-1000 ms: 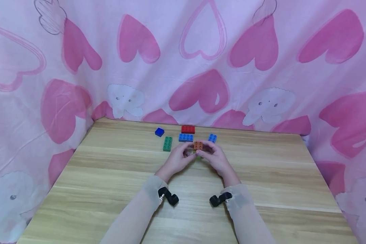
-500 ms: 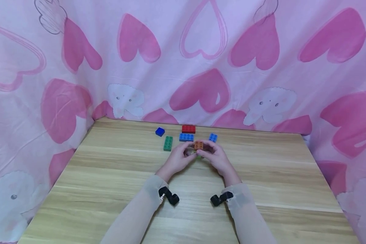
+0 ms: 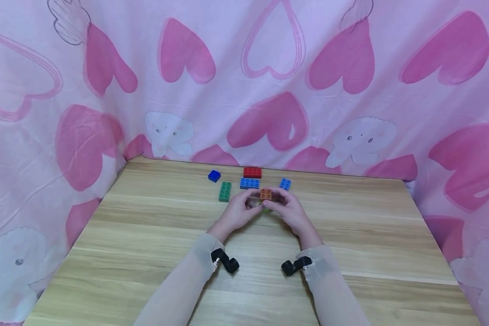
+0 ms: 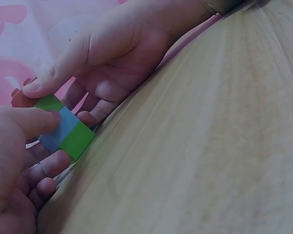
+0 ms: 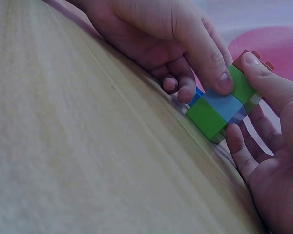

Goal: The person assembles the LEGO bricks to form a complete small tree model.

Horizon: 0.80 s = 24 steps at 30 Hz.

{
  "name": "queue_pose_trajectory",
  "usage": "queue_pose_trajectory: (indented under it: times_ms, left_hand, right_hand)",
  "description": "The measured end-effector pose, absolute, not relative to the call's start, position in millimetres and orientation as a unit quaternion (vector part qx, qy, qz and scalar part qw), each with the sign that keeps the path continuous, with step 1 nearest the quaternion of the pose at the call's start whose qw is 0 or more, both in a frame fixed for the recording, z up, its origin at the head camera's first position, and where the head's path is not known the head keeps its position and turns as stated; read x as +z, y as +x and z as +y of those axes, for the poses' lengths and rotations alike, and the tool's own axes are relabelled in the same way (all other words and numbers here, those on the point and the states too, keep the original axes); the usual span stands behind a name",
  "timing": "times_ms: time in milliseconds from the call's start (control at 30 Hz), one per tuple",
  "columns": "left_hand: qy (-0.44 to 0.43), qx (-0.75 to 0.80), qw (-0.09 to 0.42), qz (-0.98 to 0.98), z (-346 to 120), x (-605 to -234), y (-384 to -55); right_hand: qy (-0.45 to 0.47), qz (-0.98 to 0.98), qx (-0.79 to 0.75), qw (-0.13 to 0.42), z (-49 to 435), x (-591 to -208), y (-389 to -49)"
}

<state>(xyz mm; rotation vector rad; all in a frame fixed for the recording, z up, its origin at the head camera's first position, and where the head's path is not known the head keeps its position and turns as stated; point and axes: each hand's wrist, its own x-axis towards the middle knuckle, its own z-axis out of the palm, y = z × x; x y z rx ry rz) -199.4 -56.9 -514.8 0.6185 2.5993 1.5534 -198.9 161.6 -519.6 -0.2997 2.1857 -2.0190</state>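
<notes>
A small stack of toy building bricks stands on the table between my two hands, an orange brick (image 3: 266, 194) on top. Below it come a green brick (image 5: 244, 87), a light blue brick (image 4: 64, 127) and another green brick (image 5: 206, 118) at the bottom. My left hand (image 3: 240, 210) pinches the stack from the left, its thumb on the light blue brick. From the right, my right hand (image 3: 287, 210) grips it with the thumb on the orange brick. Fingers hide part of the stack's far side.
Loose bricks lie behind the hands on the wooden table (image 3: 350, 235): a green brick (image 3: 225, 192), a dark blue brick (image 3: 214, 176), a red brick (image 3: 252, 172), a blue brick (image 3: 249, 183) and a smaller blue brick (image 3: 285, 184). A pink heart-patterned curtain (image 3: 212, 104) surrounds the table's back and sides.
Both hands keep their hold on the stack and barely move. The whole head view shifts very slightly; the loose bricks stay where they were.
</notes>
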Motion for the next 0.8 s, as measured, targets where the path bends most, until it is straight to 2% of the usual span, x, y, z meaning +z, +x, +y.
queue_pose_trajectory:
  times_ms: [533, 800]
  left_hand:
    - [0.196, 0.51, 0.064, 0.835, -68, -509, -204]
    - [0.207, 0.553, 0.036, 0.806, -67, -508, -204]
  right_hand:
    - [-0.084, 0.741, -0.661, 0.081, 163, -516, -198]
    - [-0.085, 0.749, -0.651, 0.085, 162, -515, -198]
